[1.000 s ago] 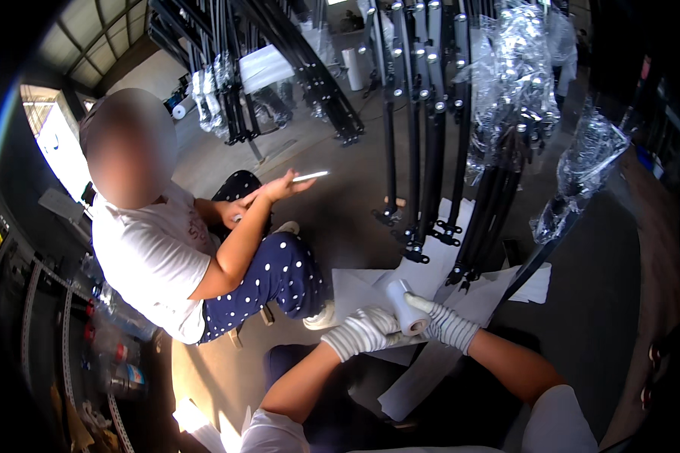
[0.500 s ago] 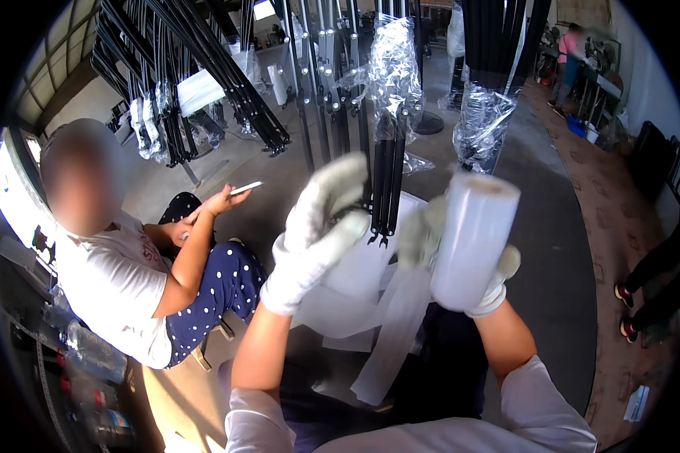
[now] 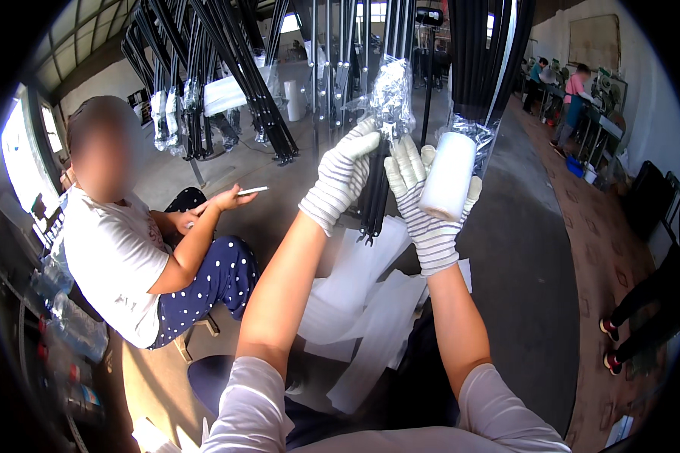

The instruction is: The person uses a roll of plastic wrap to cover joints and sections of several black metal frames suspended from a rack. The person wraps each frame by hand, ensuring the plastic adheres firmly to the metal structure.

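My left hand (image 3: 341,172), in a white glove with grey stripes, is at the left side of a hanging bundle of black rods (image 3: 373,202). Its fingers are bent together by the clear plastic film (image 3: 393,94) around that bundle; what they pinch, if anything, is hidden. On the bundle's right side, my right hand (image 3: 423,208) wears a matching glove. A roll of clear stretch film (image 3: 449,175) rests tilted across its palm, held between thumb and fingers, with the other fingers stretched upward toward the wrapped part.
White foam sheets (image 3: 378,306) lie below my hands. At left sits a person (image 3: 121,257) holding a thin white object (image 3: 252,191). More black rod bundles (image 3: 227,68) hang behind, and another wrapped bundle (image 3: 472,128) hangs at right. Someone's legs (image 3: 635,317) show at far right.
Both hands have moved up and forward to the wrapped part of the bundle. The left fingers, spread before, have drawn together. The film roll has moved up with my right hand.
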`<state>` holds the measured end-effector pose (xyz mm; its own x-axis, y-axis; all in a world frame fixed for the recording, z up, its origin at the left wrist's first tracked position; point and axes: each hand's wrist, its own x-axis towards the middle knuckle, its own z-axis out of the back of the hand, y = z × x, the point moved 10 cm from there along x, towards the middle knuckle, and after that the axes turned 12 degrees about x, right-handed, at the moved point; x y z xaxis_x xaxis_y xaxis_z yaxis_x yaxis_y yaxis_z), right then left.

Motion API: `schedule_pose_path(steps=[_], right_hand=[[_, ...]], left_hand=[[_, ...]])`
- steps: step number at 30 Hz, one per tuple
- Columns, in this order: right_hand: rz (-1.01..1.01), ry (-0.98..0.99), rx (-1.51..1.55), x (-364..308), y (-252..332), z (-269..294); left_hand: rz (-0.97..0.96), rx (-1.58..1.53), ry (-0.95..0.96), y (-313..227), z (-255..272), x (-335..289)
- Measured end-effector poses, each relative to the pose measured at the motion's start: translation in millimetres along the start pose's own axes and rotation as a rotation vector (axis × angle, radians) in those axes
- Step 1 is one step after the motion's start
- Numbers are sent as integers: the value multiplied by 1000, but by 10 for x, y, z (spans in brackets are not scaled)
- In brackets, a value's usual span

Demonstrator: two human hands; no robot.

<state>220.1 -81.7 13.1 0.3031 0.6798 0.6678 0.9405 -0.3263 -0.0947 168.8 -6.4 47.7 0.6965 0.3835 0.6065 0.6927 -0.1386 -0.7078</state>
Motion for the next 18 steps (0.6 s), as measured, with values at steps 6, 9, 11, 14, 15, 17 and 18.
schedule_pose_path(steps=[6,9,11,14,15,17,18], right_hand=[[14,-11,61,82,-75,23],[-2,8,91,79,-148,-29],[7,10,118,79,-190,-51],[-21,56,152,89,-161,-9],[-18,78,115,98,-138,-21],[-33,82,65,41,-171,2],[-62,88,43,11,-190,39]], left_hand=[[-8,-9,-167,-32,106,-39],[-25,-70,-222,-66,90,-100],[-26,-94,-264,-86,114,-124],[-21,-80,-293,-120,87,-142],[-18,-61,-156,-151,-97,-147],[5,2,-108,-97,-84,-219],[103,73,-198,38,69,-270]])
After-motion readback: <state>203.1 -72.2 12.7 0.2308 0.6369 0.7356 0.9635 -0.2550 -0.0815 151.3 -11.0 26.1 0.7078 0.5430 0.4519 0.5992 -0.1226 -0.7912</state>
